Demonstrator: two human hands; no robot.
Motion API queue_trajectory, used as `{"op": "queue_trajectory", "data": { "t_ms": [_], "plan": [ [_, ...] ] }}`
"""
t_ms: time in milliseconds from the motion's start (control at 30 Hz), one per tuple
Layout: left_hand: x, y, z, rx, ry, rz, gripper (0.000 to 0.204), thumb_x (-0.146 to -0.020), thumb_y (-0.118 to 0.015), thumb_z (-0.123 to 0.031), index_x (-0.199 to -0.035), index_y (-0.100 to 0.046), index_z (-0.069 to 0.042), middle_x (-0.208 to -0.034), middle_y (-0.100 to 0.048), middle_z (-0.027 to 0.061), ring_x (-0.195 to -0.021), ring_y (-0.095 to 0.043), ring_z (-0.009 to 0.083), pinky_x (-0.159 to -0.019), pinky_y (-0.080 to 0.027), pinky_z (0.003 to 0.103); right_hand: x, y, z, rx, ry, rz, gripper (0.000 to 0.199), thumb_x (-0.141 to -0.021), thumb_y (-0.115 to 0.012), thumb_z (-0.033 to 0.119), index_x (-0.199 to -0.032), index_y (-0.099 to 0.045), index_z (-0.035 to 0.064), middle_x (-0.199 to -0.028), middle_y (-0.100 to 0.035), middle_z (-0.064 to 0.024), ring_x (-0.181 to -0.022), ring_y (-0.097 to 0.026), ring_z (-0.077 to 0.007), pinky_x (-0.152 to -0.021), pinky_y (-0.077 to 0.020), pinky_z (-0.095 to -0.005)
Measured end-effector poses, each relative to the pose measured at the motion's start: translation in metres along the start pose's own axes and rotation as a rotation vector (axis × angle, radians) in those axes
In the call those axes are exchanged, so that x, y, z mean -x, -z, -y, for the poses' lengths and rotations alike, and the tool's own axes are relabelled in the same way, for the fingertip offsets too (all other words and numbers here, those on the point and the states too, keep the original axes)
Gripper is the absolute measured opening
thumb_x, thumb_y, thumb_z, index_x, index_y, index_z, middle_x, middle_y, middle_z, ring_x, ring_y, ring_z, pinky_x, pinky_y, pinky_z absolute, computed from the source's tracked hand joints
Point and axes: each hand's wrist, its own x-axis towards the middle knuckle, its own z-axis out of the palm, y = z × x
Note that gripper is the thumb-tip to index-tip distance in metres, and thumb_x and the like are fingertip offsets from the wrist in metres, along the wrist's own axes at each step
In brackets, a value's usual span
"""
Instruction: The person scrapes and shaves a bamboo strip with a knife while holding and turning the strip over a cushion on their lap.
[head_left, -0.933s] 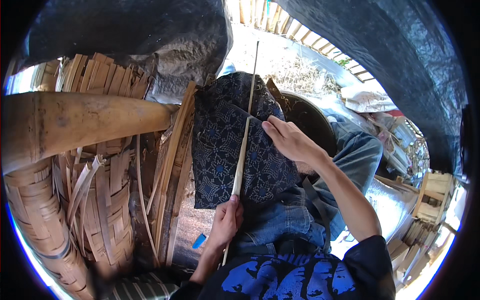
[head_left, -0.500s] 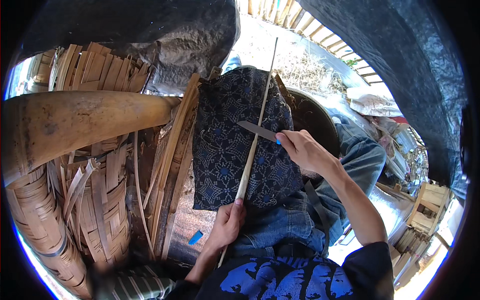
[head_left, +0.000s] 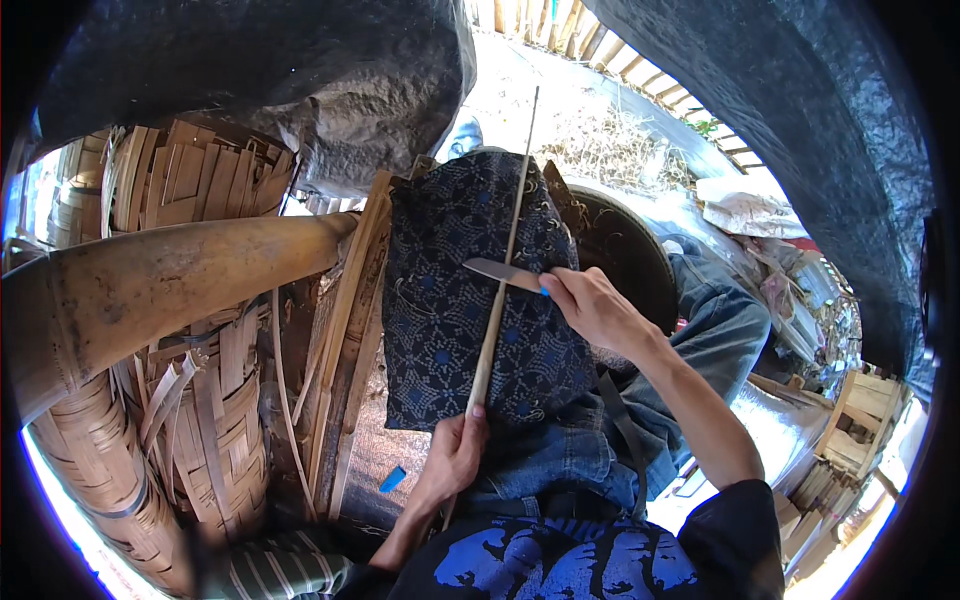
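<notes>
My left hand (head_left: 455, 455) is closed around the thick lower end of a long, pale stick, probably bamboo (head_left: 487, 362). The stick slants up and away from me over a dark blue patterned cloth (head_left: 430, 335) on my lap, thinning toward its far tip. In my right hand (head_left: 600, 305) is a knife (head_left: 498, 271), gripped by its handle, with a bit of blue by the thumb. Its blade lies across the stick about midway, pointing left; whether the edge bites into the stick I cannot tell. The stick's near end passes under my left wrist.
At left, a thick bamboo pole (head_left: 200, 265) juts in before woven bamboo baskets (head_left: 205, 430) and upright slats (head_left: 345, 330). A small blue piece (head_left: 393, 479) lies left of my left hand. A dark round basin (head_left: 630, 255) stands beyond my right hand. Dark sheeting (head_left: 800, 120) hangs overhead.
The view has shifted a little. The knife has come slightly nearer my left hand along the stick, and its blade lies more level and catches more light. Both hands keep their grips.
</notes>
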Motion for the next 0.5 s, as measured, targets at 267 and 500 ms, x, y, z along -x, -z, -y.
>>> {"op": "queue_trajectory", "data": {
  "t_ms": [267, 500],
  "plan": [
    [-0.004, 0.005, 0.0, 0.16, 0.033, 0.009, 0.047, -0.101, -0.036, -0.036, -0.063, -0.041, -0.009, -0.055, -0.032, -0.008, -0.049, -0.027, 0.0026, -0.043, -0.022, 0.023, -0.005, 0.005, -0.007, -0.017, 0.022, -0.143, 0.036, -0.098, -0.045, 0.026, -0.076, -0.056, -0.0004, -0.052, -0.05, -0.0205, -0.042, -0.048, -0.0332, -0.044, -0.0398, -0.0417],
    [-0.005, 0.005, -0.005, 0.095, 0.045, 0.037, 0.048, -0.101, -0.036, -0.036, -0.063, -0.042, -0.008, -0.054, -0.034, -0.0076, -0.049, -0.028, 0.0028, -0.043, -0.023, 0.024, -0.011, 0.013, -0.019, -0.034, 0.041, -0.122, 0.039, -0.099, -0.044, 0.029, -0.076, -0.055, -0.0002, -0.052, -0.049, -0.0173, -0.041, -0.046, -0.0293, -0.044, -0.0363, -0.0406]
  ]
}}
